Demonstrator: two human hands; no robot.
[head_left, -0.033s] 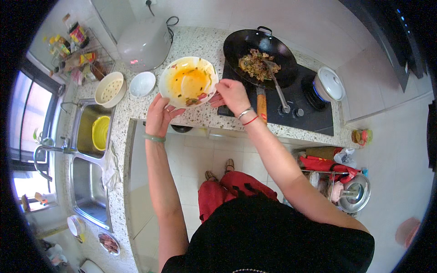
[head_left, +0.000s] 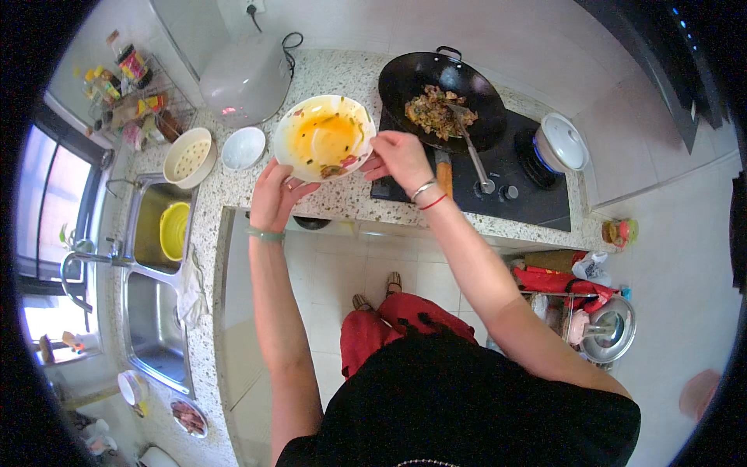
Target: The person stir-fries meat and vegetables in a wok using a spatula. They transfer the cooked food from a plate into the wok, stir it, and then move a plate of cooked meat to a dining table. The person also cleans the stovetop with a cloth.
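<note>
Between my hands is a white bowl, tilted so its inside shows, with orange-yellow sauce and a few food scraps in it. My left hand grips its lower left rim, thumb on top. On the right rim, my right hand pinches the edge between thumb and fingers. Just right of the bowl stands a black wok of cooked chopped food. A metal spatula leans in it, handle toward me. The wok's wooden handle is partly behind my right hand.
A white lidded pot stands over a lit burner on the black hob. To the left are a small white bowl, a cream strainer, a rice cooker-like white appliance and a double sink holding a yellow basin.
</note>
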